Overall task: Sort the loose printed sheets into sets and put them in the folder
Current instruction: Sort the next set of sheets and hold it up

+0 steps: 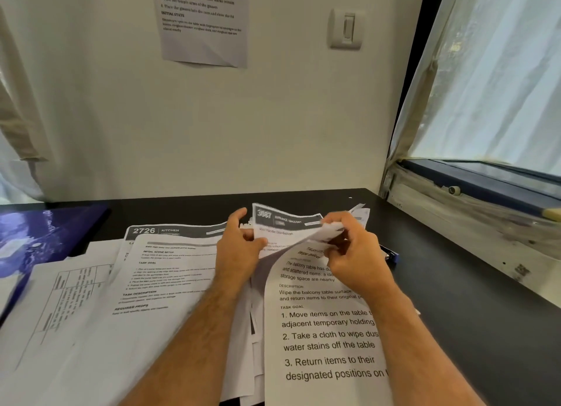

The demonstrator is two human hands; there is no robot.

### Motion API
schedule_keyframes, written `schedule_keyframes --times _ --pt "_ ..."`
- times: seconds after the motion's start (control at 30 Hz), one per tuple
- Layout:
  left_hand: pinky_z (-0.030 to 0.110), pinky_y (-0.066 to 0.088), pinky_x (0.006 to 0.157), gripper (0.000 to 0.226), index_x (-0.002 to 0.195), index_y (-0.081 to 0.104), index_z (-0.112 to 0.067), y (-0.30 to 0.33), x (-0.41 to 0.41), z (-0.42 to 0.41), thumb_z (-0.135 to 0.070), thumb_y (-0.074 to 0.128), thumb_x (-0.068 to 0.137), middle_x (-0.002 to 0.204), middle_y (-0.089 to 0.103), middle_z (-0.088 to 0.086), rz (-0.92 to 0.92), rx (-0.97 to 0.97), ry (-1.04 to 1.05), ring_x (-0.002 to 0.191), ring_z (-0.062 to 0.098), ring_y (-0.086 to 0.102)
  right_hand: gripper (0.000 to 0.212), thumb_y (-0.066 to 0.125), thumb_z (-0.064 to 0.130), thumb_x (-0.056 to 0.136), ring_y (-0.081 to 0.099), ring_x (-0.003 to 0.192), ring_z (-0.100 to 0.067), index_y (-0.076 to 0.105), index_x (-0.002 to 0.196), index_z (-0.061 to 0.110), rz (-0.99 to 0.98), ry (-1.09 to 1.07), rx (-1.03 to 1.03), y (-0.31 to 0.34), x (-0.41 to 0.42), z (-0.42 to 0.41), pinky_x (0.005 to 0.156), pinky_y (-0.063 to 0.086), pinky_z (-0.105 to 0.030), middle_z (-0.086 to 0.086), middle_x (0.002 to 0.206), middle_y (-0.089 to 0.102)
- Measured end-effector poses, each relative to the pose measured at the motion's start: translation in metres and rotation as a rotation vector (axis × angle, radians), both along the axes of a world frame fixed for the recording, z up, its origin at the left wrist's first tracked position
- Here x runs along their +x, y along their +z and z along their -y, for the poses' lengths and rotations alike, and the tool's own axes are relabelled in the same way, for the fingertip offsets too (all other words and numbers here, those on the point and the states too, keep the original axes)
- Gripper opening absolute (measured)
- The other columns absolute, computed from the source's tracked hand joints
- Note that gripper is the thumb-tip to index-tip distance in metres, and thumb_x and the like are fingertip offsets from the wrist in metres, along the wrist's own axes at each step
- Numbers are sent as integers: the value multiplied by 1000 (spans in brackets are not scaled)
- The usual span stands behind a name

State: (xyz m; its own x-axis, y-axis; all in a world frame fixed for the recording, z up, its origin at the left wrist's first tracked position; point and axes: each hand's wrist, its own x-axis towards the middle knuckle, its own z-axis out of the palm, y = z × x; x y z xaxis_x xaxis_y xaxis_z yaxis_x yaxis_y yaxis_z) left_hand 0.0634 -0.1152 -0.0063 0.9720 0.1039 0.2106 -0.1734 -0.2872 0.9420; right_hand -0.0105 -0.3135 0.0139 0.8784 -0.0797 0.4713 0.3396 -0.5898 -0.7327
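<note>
Head view: right hand [353,253] curls sheet [321,329] lengthwise toward wall.

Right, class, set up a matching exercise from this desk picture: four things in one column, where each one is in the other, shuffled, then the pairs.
Things
1. blue folder
2. sheet headed 2726 KITCHEN
3. light switch
4. balcony task sheet

Places
A. on the wall
B. far left of the black desk
C. flat on the paper pile, left of the hands
D. top edge pinched by the right hand

Pairs: 1-B, 2-C, 3-A, 4-D
</note>
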Motion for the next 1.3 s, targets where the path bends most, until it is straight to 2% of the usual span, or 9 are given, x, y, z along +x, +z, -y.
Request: schedule_keyframes --times 0.1,0.17,0.27,0.4,0.6,0.87,1.07,1.23,1.3 --pt "13 53 62 57 144 43 -28 3 -5 4 -11 66 94 111 72 -1 86 -15 -22 91 9 70 62 64 -7 84 73 86 -11 48 118 43 50 36 17 3 -1 -6 70 62 -29 8 96 69" --pt "13 52 62 30 124 59 -22 5 -8 8 -13 63 96 112 71 -2 137 29 -21 94 10 69 61 65 -6 84 73 78 -15 48 120 40 94 48 2 3 0 -11 67 62 -30 7 93 70" --pt "15 55 58 5 100 65 -21 6 -13 13 -23 63 97 100 73 -3 195 10 -29 83 10 71 50 64 -6 83 70 72 -11 52 107 36 161 46 -38 2 3 -21 63 60 -28 9 84 69" --pt "14 53 54 17 108 61 -18 11 -20 13 -32 57 100 95 71 -4 204 -145 0 76 8 72 40 66 -5 82 63 68 -1 51 86 32 162 -37 -83 3 6 -20 54 48 -16 12 73 64" --pt "18 55 54 15 112 57 -22 23 -24 4 -33 52 102 93 70 -5 296 -238 65 77 2 72 33 74 3 83 63 76 1 52 84 27 70 -162 -90 5 7 -10 57 49 -8 21 83 62" --pt "28 59 54 19 104 62 -24 51 -39 2 -35 46 103 89 70 -2 449 -273 56 74 16 72 25 70 8 84 63 75 -11 53 85 26 23 -246 -81 11 3 -11 55 48 -18 10 82 64" --pt "25 58 59 22 105 62 -23 97 -50 -3 -36 45 104 95 71 -1 528 -305 16 83 15 73 72 62 0 89 66 76 -7 28 137 42 90 -144 -70 56 -5 -20 63 57 -20 8 87 63" --pt "27 58 60 20 106 61 -23 150 -69 -8 -33 44 105 95 71 1 641 -292 -89 80 22 72 18 55 19 100 60 81 -1 58 118 22 344 -147 -173 114 -11 -27 62 47 -4 6 96 62" --pt "26 58 62 22 111 61 -19 172 -77 -11 -31 43 106 98 71 1 695 -256 -102 82 20 72 13 55 23 101 58 81 2 64 108 17 472 -121 -189 138 -13 -33 68 46 -3 4 97 64"
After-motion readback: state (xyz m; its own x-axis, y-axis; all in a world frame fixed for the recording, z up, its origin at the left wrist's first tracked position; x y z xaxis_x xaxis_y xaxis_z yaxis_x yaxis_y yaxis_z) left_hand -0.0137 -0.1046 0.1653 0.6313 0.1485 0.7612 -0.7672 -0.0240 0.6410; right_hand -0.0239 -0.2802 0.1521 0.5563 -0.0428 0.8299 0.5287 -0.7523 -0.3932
